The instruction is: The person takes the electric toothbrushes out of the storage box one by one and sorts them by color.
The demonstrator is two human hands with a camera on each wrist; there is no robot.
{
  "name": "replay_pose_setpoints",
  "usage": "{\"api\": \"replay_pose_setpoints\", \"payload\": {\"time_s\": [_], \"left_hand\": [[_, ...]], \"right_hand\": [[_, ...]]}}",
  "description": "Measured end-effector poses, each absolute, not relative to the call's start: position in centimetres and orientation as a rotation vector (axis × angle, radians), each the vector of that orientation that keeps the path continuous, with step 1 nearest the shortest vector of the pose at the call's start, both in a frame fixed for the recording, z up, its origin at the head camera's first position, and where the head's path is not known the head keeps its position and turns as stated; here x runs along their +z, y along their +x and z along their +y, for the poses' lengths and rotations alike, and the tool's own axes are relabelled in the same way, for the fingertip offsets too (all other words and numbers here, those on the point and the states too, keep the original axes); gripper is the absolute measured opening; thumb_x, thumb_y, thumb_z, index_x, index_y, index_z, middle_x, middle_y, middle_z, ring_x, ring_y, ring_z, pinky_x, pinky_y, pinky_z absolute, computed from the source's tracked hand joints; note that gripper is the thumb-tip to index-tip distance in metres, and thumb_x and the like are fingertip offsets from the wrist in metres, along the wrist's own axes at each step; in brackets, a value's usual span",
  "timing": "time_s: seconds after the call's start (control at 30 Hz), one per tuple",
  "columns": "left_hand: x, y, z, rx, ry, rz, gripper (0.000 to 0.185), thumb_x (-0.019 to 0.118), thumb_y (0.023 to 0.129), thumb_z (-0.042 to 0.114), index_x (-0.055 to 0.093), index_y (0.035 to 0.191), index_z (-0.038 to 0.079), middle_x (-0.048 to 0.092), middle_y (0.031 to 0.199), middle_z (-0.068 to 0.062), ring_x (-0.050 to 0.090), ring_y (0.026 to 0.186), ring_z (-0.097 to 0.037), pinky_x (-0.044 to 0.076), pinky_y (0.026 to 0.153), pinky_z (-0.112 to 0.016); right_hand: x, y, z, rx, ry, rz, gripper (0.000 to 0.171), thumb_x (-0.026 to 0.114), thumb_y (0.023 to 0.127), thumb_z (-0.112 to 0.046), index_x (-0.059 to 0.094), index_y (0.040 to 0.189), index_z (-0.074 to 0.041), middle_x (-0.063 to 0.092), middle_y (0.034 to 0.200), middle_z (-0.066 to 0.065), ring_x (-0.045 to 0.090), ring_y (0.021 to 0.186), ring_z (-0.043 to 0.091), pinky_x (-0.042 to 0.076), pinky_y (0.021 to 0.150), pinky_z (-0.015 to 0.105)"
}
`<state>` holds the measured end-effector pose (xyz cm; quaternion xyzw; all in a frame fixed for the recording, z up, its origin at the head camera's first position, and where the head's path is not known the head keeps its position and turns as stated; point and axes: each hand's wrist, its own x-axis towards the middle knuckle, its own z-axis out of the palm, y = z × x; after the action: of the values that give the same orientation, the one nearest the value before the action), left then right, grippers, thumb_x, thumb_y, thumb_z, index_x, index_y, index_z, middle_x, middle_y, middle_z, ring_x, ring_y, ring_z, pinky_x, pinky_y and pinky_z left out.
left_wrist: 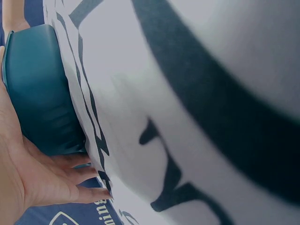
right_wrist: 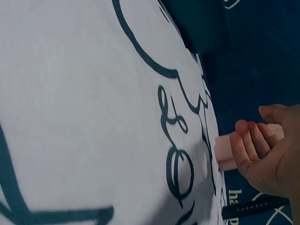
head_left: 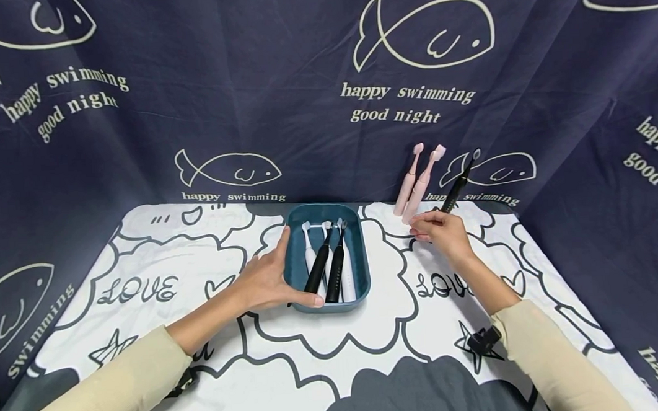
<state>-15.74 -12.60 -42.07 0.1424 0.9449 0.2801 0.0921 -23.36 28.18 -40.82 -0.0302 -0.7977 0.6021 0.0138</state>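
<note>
A dark blue tray (head_left: 364,266) holds two black electric toothbrushes (head_left: 337,273) and several white ones (head_left: 348,279). My left hand (head_left: 268,280) rests along its left side, thumb at the near rim, fingers spread toward the back. In the left wrist view, straight fingers (left_wrist: 86,193) lie around the tray's outer wall (left_wrist: 42,89). Two pink electric toothbrushes (head_left: 418,194) stand upright at the back right. My right hand (head_left: 444,230) is at the nearer one's base, fingers loosely bent; in the right wrist view the pink handle (right_wrist: 225,150) shows behind them.
A black electric toothbrush (head_left: 455,189) stands upright behind my right hand, right of the pink pair. The table has a white cloth (head_left: 189,300) with black line drawings. A navy fish-print curtain (head_left: 301,95) rises directly behind the toothbrushes and along both sides.
</note>
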Motion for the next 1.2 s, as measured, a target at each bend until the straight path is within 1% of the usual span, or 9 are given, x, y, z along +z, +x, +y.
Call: {"api": "replay_pose_setpoints", "payload": {"time_s": [0.1, 0.23, 0.37, 0.47, 0.7, 0.77, 0.97, 1.13, 1.2], "left_hand": [[-42.0, -15.7, -12.6, 0.83, 0.42, 2.805, 0.173, 0.086, 0.061, 0.098, -0.012, 0.183, 0.022, 0.078, 0.119, -0.018, 0.075, 0.105, -0.031, 0.062, 0.098, -0.055], [-42.0, -15.8, -12.6, 0.831, 0.435, 2.814, 0.174, 0.085, 0.061, 0.099, -0.011, 0.183, 0.021, 0.078, 0.125, -0.02, 0.076, 0.109, -0.032, 0.062, 0.1, -0.056], [-42.0, -15.8, -12.6, 0.831, 0.436, 2.81, 0.174, 0.086, 0.061, 0.099, -0.012, 0.183, 0.022, 0.078, 0.118, -0.018, 0.075, 0.099, -0.029, 0.062, 0.098, -0.055], [-41.9, -15.8, -12.6, 0.83, 0.436, 2.809, 0.174, 0.086, 0.061, 0.099, -0.012, 0.183, 0.022, 0.078, 0.118, -0.017, 0.074, 0.096, -0.027, 0.062, 0.097, -0.054], [-42.0, -15.7, -12.6, 0.835, 0.423, 2.809, 0.174, 0.085, 0.06, 0.099, -0.012, 0.183, 0.023, 0.073, 0.144, -0.026, 0.076, 0.114, -0.036, 0.062, 0.103, -0.058], [-42.1, -15.7, -12.6, 0.833, 0.416, 2.806, 0.174, 0.086, 0.061, 0.099, -0.013, 0.182, 0.024, 0.071, 0.148, -0.027, 0.076, 0.116, -0.037, 0.061, 0.104, -0.058], [-42.1, -15.7, -12.6, 0.829, 0.419, 2.806, 0.174, 0.086, 0.061, 0.099, -0.013, 0.182, 0.023, 0.075, 0.137, -0.024, 0.075, 0.1, -0.029, 0.062, 0.101, -0.056], [-42.0, -15.7, -12.6, 0.823, 0.432, 2.812, 0.173, 0.086, 0.062, 0.098, -0.012, 0.183, 0.021, 0.075, 0.136, -0.023, 0.073, 0.096, -0.027, 0.062, 0.1, -0.055], [-42.0, -15.7, -12.6, 0.819, 0.431, 2.81, 0.173, 0.086, 0.062, 0.098, -0.012, 0.183, 0.021, 0.076, 0.131, -0.021, 0.073, 0.094, -0.026, 0.062, 0.099, -0.055]], "right_hand": [[-40.8, -23.2, 27.7, 1.885, -0.059, -2.49, 0.039, 0.073, 0.108, -0.009, 0.068, 0.136, 0.018, 0.079, 0.088, -0.02, 0.081, 0.084, -0.001, 0.066, 0.085, 0.021], [-40.8, -23.0, 27.1, 1.934, -0.032, -2.476, 0.04, 0.072, 0.108, -0.007, 0.067, 0.137, 0.02, 0.079, 0.088, -0.019, 0.08, 0.084, -0.001, 0.066, 0.086, 0.021], [-40.8, -22.8, 26.6, 1.944, -0.019, -2.482, 0.04, 0.072, 0.109, -0.007, 0.067, 0.138, 0.02, 0.08, 0.089, -0.018, 0.08, 0.084, -0.002, 0.066, 0.085, 0.021], [-40.7, -22.8, 26.3, 1.924, -0.011, -2.502, 0.04, 0.072, 0.109, -0.009, 0.067, 0.137, 0.019, 0.08, 0.09, -0.018, 0.08, 0.083, -0.003, 0.066, 0.085, 0.02], [-40.7, -22.5, 25.5, 1.965, 0.002, -2.482, 0.039, 0.071, 0.11, -0.008, 0.066, 0.137, 0.02, 0.08, 0.09, -0.017, 0.08, 0.085, -0.001, 0.067, 0.086, 0.022], [-40.7, -22.4, 25.2, 1.99, 0.013, -2.465, 0.039, 0.071, 0.109, -0.007, 0.066, 0.137, 0.02, 0.081, 0.09, -0.016, 0.081, 0.086, 0.0, 0.067, 0.087, 0.024], [-40.8, -22.1, 24.3, 2.041, 0.029, -2.44, 0.039, 0.07, 0.109, -0.005, 0.065, 0.136, 0.022, 0.083, 0.091, -0.01, 0.082, 0.085, 0.003, 0.068, 0.086, 0.025], [-40.8, -21.8, 23.6, 2.074, 0.022, -2.441, 0.04, 0.07, 0.109, -0.005, 0.064, 0.138, 0.022, 0.082, 0.092, -0.009, 0.082, 0.086, 0.004, 0.068, 0.087, 0.025], [-40.8, -21.6, 23.3, 2.094, 0.022, -2.436, 0.039, 0.071, 0.109, -0.005, 0.065, 0.137, 0.021, 0.082, 0.092, -0.009, 0.082, 0.086, 0.004, 0.068, 0.087, 0.025]]}}
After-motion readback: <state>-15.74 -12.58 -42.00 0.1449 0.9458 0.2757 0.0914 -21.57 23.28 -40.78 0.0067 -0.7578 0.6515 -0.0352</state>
